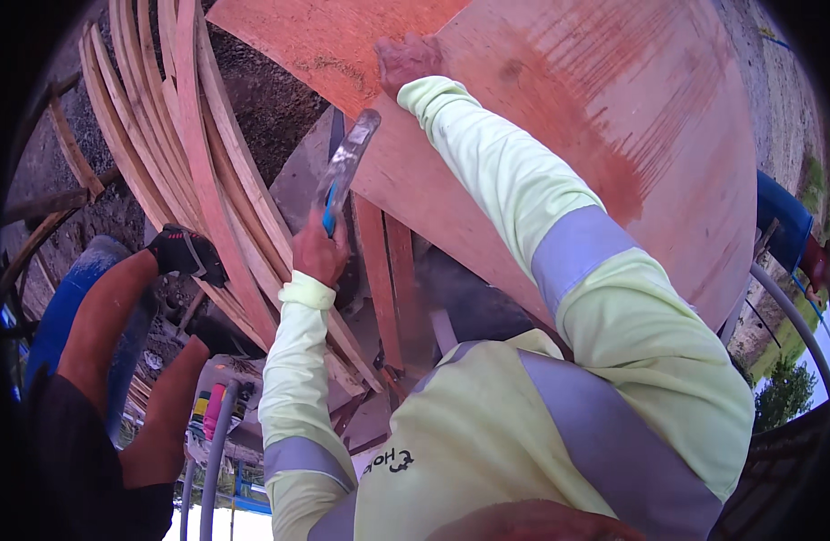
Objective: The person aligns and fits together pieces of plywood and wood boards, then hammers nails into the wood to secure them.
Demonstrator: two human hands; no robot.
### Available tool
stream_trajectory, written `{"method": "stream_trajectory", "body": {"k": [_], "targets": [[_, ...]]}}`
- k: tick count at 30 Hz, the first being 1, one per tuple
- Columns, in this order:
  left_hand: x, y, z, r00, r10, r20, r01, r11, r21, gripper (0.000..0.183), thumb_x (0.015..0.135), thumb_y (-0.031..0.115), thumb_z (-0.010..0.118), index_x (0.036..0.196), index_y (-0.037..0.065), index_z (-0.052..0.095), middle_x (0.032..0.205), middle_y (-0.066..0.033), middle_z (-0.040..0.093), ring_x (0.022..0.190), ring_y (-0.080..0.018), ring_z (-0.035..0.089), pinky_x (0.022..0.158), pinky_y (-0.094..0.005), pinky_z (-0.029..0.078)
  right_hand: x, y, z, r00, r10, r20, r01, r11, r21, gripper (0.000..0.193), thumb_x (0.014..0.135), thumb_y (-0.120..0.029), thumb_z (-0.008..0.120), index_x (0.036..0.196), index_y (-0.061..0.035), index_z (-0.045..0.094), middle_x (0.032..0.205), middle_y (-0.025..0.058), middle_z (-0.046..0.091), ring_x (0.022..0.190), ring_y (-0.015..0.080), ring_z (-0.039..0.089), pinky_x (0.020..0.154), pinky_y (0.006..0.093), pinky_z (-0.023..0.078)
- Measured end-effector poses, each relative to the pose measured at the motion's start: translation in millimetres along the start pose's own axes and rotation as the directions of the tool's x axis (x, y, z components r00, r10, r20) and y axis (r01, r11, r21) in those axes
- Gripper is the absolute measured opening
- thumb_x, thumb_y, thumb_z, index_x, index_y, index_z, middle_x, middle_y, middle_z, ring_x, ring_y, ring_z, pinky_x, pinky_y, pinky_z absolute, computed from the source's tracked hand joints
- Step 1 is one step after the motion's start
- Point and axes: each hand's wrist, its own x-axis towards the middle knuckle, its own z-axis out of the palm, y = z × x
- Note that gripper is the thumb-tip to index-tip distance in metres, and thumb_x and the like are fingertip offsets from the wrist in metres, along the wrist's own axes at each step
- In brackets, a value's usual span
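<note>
My left hand (pixel 320 254) is closed round a hand tool (pixel 350 158) with a long, worn grey metal body and a blue part at the grip. Its rounded end points up and away from me, near the edge of a large plywood sheet (pixel 487 180). My right hand (pixel 408 63) rests far forward where that sheet meets a second, orange-stained sheet (pixel 316 41). The fingers there look curled in, and what they hold, if anything, is hidden. Sawdust-like crumbs lie on the orange sheet beside this hand.
Long timber strips (pixel 198 153) run along the left. Another person's legs (pixel 104 316) and dark shoes (pixel 188 252) are beside them. Reddish wooden bars (pixel 379 279) stand below the plywood. A blue barrel-like object (pixel 783 221) is at the far right, near a grey pipe (pixel 798 320).
</note>
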Motion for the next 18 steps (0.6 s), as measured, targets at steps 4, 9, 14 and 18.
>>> {"method": "stream_trajectory", "body": {"k": [4,9,14,18], "targets": [[17,18,-9,0.990,0.101,0.103,-0.100,0.995,-0.012,0.020,0.088,0.017,0.064,0.088,0.003,0.050,0.064,-0.0245,0.054,0.060,-0.0460,0.056,0.052,-0.0490,0.042,-4,3,-15,0.997,0.067,0.028,-0.069,0.996,0.055,0.017,0.087,-0.020,0.050,0.101,-0.0160,0.059,0.094,0.0042,0.070,0.096,0.0260,0.059,0.088,0.0449,0.040],[16,3,2,0.985,-0.095,0.143,0.084,0.993,0.085,0.019,0.091,0.018,0.060,0.092,0.001,0.050,0.067,-0.0261,0.057,0.067,-0.0474,0.059,0.057,-0.0510,0.043,-4,3,-14,0.997,0.051,0.055,-0.053,0.998,0.034,0.021,0.089,-0.021,0.048,0.104,-0.0158,0.061,0.100,0.0081,0.068,0.095,0.0263,0.059,0.092,0.0443,0.040],[19,-7,5,0.983,-0.071,0.171,0.052,0.992,0.115,0.019,0.091,0.016,0.058,0.091,0.001,0.048,0.067,-0.0266,0.055,0.065,-0.0491,0.056,0.057,-0.0513,0.042,-17,65,-47,0.979,-0.057,-0.198,0.141,0.886,0.442,0.028,0.085,-0.024,0.060,0.109,-0.0102,0.065,0.099,0.0105,0.067,0.097,0.0299,0.059,0.091,0.0423,0.044],[18,14,11,0.967,-0.139,0.212,0.140,0.990,0.009,0.019,0.092,0.016,0.059,0.092,0.001,0.048,0.065,-0.0240,0.054,0.060,-0.0471,0.053,0.055,-0.0487,0.041,-84,142,-131,0.964,0.221,0.151,-0.267,0.830,0.489,0.029,0.077,-0.025,0.072,0.099,-0.0069,0.069,0.096,0.0127,0.067,0.090,0.0297,0.062,0.081,0.0403,0.050]]}}
